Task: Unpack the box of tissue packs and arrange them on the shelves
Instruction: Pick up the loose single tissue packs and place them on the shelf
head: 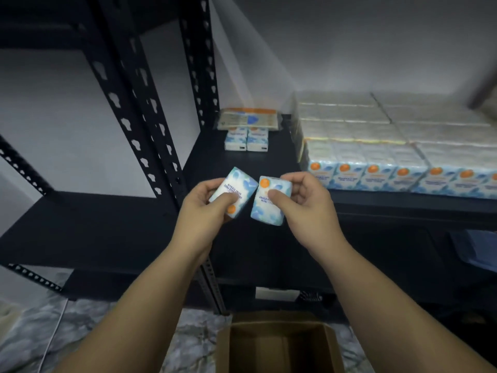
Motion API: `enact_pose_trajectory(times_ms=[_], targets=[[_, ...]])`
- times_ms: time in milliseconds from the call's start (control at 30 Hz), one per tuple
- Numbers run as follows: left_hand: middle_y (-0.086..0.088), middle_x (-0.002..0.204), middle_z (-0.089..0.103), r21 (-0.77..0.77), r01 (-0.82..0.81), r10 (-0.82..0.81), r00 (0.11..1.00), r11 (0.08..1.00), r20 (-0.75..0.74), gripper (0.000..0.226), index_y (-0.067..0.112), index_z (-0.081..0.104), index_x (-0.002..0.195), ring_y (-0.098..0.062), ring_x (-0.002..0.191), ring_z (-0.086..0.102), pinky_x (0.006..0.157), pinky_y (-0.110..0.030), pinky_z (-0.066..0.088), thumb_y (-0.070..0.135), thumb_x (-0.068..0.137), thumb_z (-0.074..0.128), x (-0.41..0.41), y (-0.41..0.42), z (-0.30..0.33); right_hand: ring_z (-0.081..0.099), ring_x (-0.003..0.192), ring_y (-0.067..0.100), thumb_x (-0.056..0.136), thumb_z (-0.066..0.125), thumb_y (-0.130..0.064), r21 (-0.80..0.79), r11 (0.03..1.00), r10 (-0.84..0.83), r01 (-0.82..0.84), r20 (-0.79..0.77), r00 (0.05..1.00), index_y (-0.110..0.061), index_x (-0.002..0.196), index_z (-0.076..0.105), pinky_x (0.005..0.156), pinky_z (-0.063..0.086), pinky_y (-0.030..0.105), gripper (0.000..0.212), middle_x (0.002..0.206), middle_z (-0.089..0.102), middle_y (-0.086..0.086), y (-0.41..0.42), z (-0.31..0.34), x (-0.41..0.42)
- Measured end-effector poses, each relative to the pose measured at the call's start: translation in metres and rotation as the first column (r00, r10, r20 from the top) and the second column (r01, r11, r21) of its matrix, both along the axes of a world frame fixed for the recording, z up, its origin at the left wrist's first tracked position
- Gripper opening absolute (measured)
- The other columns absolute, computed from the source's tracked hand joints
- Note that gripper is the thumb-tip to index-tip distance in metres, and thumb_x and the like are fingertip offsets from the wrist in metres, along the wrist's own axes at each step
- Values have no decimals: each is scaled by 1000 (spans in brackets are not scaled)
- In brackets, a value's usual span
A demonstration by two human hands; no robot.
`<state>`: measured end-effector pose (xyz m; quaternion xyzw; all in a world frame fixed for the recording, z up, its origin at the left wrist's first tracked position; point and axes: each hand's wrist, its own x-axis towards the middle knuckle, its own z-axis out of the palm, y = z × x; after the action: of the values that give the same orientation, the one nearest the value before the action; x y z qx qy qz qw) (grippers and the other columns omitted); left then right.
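My left hand (pixel 204 208) grips a small blue-and-white tissue pack (pixel 236 185), tilted, in front of the black shelf (pixel 242 162). My right hand (pixel 304 203) holds a second tissue pack (pixel 269 208) upright beside it; the two packs almost touch. Two more packs (pixel 246 142) stand side by side at the back of the shelf, under a flat wrapped bundle (pixel 248 118). A large stacked block of tissue packs (pixel 398 157) fills the shelf's right side. The open cardboard box (pixel 279 343) sits on the floor below my arms, its inside looking bare.
Black perforated metal uprights (pixel 150 125) stand left of my hands, with another dark shelf board (pixel 88 227) on the left. The marbled floor (pixel 32 332) shows at the lower left. A white wall lies behind the racks.
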<state>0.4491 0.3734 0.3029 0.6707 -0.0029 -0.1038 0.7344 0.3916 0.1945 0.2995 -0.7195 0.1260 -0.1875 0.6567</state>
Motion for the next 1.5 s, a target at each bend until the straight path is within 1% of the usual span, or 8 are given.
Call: enact_pose_trajectory(times_ms=[200, 400, 567, 833, 933, 1033, 1267, 1500], targets=[[-14, 104, 77, 14, -77, 77, 996, 997, 36, 34, 9, 62, 110, -29, 93, 77, 86, -44, 62, 15, 84, 84, 24, -7, 9, 73, 81, 13, 90, 80, -21, -87, 992, -87, 89, 29, 996, -34, 106, 52, 76, 63, 39, 34, 98, 72, 3, 0, 2, 30], [0, 107, 70, 411, -227, 86, 939, 883, 333, 26, 26, 67, 111, -14, 88, 70, 73, -29, 56, 28, 88, 78, 47, -7, 6, 69, 79, 12, 91, 79, -24, -266, 961, -93, 69, -78, 993, -25, 102, 57, 69, 57, 34, 24, 87, 68, -3, -7, 4, 61], [-7, 131, 58, 645, -290, -50, 889, 707, 455, 42, 15, 61, 136, -21, 117, 58, 93, -21, 37, 26, 96, 69, 60, -11, -1, 66, 99, 14, 93, 76, -33, -431, 900, -120, 60, -112, 986, -21, 124, 61, 82, 56, 31, 37, 109, 68, -4, -10, 1, 78], [2, 117, 47, 670, -315, -197, 796, 672, 572, 50, 21, 70, 129, -16, 114, 45, 91, -26, 42, 50, 89, 75, 64, -7, -17, 53, 120, 8, 84, 82, -41, -574, 819, -53, 16, -47, 997, -22, 131, 63, 100, 45, 27, 54, 132, 54, -8, -8, -11, 69], [-6, 129, 48, 724, -330, -275, 767, 605, 580, 41, 20, 67, 135, -24, 125, 40, 103, -36, 46, 33, 96, 70, 70, -6, -19, 48, 117, 1, 83, 83, -39, -593, 805, -43, 10, -41, 998, -20, 123, 67, 95, 38, 14, 47, 130, 50, -10, -11, -14, 69], [-8, 141, 47, 711, -342, -294, 737, 614, 608, 42, 19, 63, 140, -25, 134, 35, 106, -30, 37, 17, 99, 64, 72, -7, -16, 48, 109, -1, 88, 80, -38, -620, 784, -58, 24, -35, 998, -19, 117, 67, 83, 33, 4, 37, 126, 51, -10, -13, -15, 70], [3, 111, 53, 703, -362, -279, 733, 613, 620, 41, 28, 74, 122, -19, 112, 47, 93, -37, 48, 50, 89, 72, 79, -16, -16, 53, 112, 6, 91, 76, -40, -643, 766, -24, 6, -20, 1000, -21, 110, 66, 89, 39, 22, 30, 124, 53, -9, -14, -17, 68], [4, 137, 52, 654, -274, -277, 743, 705, 610, 44, 23, 69, 129, -15, 130, 42, 100, -28, 40, 33, 87, 77, 77, -9, -21, 52, 124, 10, 87, 80, -38, -641, 767, -16, -4, -26, 1000, -20, 112, 72, 100, 42, 26, 32, 131, 52, -10, -15, -19, 68]])
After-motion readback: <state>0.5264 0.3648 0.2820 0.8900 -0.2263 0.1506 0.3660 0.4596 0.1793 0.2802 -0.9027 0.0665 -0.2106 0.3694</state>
